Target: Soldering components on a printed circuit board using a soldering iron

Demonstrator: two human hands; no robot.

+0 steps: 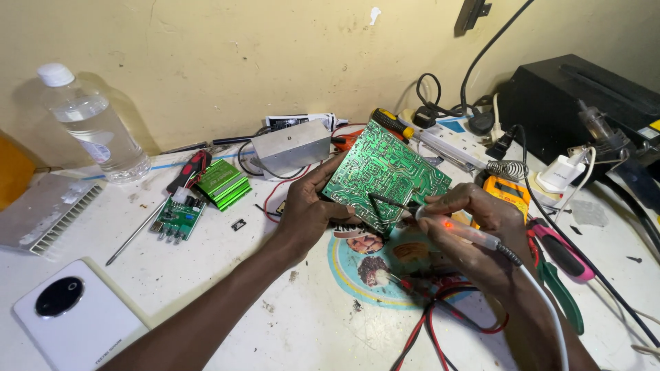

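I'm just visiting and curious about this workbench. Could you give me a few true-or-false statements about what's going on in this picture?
1. The left hand holds a green circuit board tilted up. True.
2. The right hand holds a screwdriver. False: it holds a soldering iron with a red light.
3. The water bottle lies on its side. False: it stands upright by the wall.
4. A white phone lies at the near left. True.
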